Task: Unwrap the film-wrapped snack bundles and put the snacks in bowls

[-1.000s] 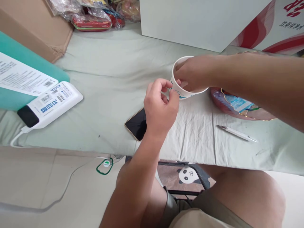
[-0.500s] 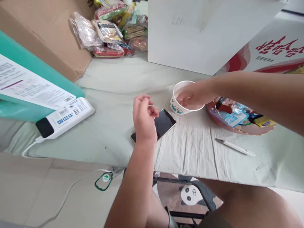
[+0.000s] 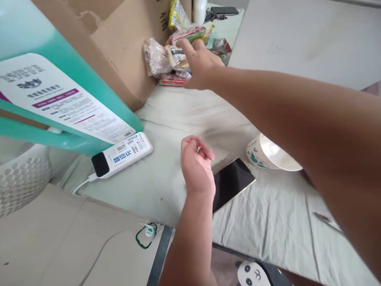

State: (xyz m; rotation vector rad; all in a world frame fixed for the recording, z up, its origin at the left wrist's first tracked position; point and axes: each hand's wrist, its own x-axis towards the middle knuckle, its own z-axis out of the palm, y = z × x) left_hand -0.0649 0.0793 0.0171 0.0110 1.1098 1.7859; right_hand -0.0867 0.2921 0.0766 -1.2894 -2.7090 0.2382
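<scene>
Okay, from where I'm standing: right hand (image 3: 204, 65) is over the wrapped packets (image 3: 168, 59) at 12 o'clock, fingers spread; can't tell if they touch. Left hand (image 3: 198, 163) is near the middle, above the counter (image 3: 166, 188), fingers loosely curled; can't tell if the tips press together. Phone (image 3: 233, 183) lies flat at 4 o'clock, partly behind the left wrist. White paper bowl (image 3: 257, 154) at 3 o'clock, partly hidden by the right forearm (image 3: 276, 99). White gadget (image 3: 126, 155) with a cord at 9, teal jug (image 3: 92, 75) at 10, cardboard box (image 3: 125, 43) at 11, beside the packets.
</scene>
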